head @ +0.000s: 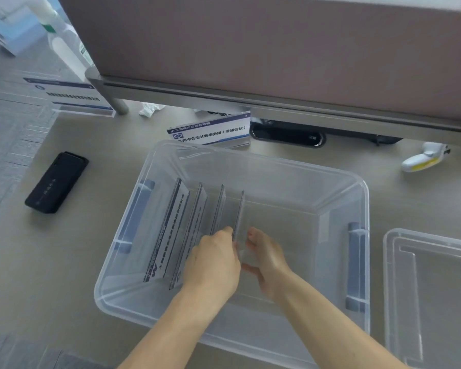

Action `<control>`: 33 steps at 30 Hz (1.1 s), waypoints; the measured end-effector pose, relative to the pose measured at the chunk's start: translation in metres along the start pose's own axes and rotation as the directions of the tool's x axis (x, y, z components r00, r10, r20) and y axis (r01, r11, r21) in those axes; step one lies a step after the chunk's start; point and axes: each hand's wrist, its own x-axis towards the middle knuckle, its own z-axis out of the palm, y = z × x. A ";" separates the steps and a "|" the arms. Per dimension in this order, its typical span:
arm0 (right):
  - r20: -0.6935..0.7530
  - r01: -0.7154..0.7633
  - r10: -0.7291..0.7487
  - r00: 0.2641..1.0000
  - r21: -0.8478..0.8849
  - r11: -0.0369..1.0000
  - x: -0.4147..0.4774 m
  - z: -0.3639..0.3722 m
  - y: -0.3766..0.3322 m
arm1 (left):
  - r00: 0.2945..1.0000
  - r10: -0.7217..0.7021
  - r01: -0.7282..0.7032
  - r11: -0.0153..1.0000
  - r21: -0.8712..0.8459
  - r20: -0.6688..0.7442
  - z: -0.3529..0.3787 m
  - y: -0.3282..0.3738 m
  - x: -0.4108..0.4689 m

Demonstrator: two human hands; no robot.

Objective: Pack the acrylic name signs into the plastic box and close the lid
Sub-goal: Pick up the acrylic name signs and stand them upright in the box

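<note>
Both hands in the plastic box [277, 166]: left hand [213, 265] and right hand [268, 259] pinch the 4th acrylic sign [239, 209] from either side, keeping it upright on edge so it files next to the 3 already standing at left. 2 signs not packed yet, one behind the box [210, 130], one far left on worktop [75, 98]. Lid [431, 288] off, lying just right of box.

Lid [434, 294] cut by right edge; far-left sign [72, 97] text blurred; left hand's fingers [225, 233] partly hidden.
</note>
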 end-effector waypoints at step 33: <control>0.041 0.493 -0.492 0.870 -0.091 0.865 -0.155 0.011 -0.214 | 0.982 -0.171 0.047 0.616 -0.786 -0.075 -0.302 0.034 0.024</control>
